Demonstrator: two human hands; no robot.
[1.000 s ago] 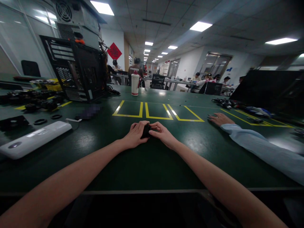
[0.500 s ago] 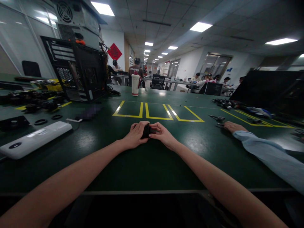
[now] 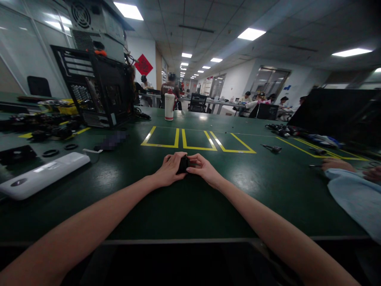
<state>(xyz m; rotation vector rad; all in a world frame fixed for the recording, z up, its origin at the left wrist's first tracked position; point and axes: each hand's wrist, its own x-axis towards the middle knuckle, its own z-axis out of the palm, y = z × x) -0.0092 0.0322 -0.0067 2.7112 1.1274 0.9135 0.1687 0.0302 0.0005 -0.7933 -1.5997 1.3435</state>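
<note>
Surface: a broad green top [image 3: 184, 214], spanning the view and bearing the things below.
Black computer case: an upright, open-looking frame [image 3: 114, 93] at the far left, beneath a grey metal case [image 3: 102, 28].
Dark panel: a large black shape [image 3: 336, 115] at the far right; its kind is too dim to tell.
Co-worker: a light blue sleeve [image 3: 354, 198] at the right edge, its hand [image 3: 337, 163] low over the surface, near a small thin item.
White device: a long, rounded body [image 3: 47, 174] lying at left, beside two black rings [image 3: 44, 153].
Yellow outlines: three tape shapes [image 3: 199, 148] in a row beyond the hands.
Left hand: fingers closed around the left side of the small black object, the back of the hand [image 3: 169, 171] mostly upward.
Right hand: thumb and fingers bent in and clamped on the object's right side, the hand [image 3: 205, 169] facing the left one.
Cup: white with red trim, upright [image 3: 169, 106] behind the leftmost outline.
Metal part: small and grey [image 3: 276, 149], lying right of the outlines.
Small black object: between both hands [image 3: 183, 165], just nearer than the middle outline, partly hidden by fingers.
</note>
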